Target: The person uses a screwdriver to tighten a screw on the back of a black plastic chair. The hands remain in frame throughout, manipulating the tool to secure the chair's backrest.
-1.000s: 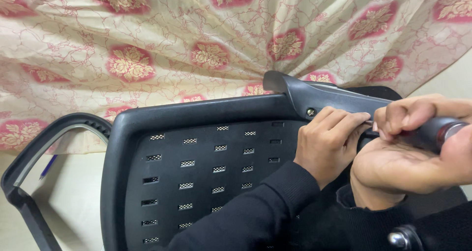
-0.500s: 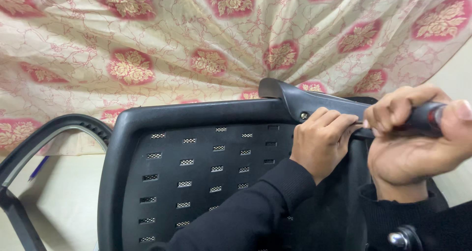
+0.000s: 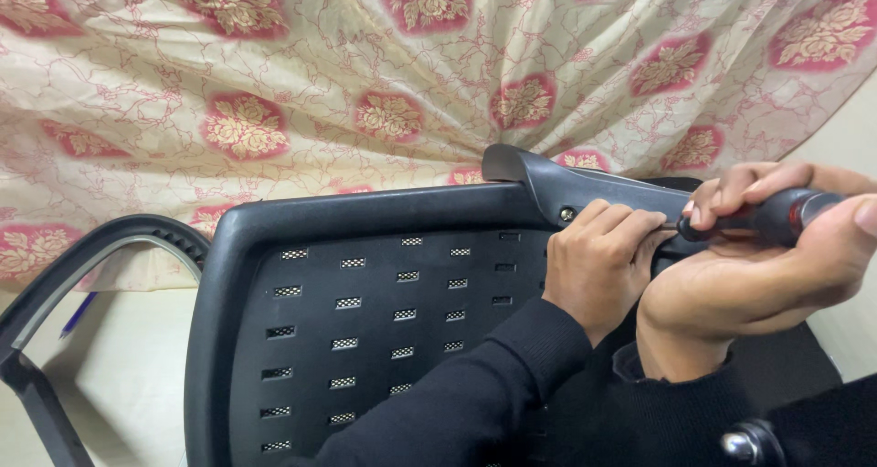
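Observation:
A black plastic office-chair seat (image 3: 365, 321) with rows of small vent slots lies on its side in front of me. A black armrest bracket (image 3: 585, 188) runs along its top right edge, with a screw (image 3: 567, 215) showing in it. My left hand (image 3: 598, 264) is curled against the bracket just right of that screw, fingers bent around the tool's tip. My right hand (image 3: 758, 266) grips a screwdriver (image 3: 763, 218) with a black and red handle, held level and pointing left toward the bracket. Its shaft is hidden behind my left fingers.
A second black armrest loop (image 3: 82, 275) stands at the left over a pale floor. A cream cloth with red flower patches (image 3: 365, 83) hangs across the whole background. A chrome knob (image 3: 747, 444) sits at the bottom right. A blue pen-like object (image 3: 78, 313) lies far left.
My right hand has turned on the screwdriver handle and risen slightly. The view has shifted a little, and my left hand has stayed against the bracket.

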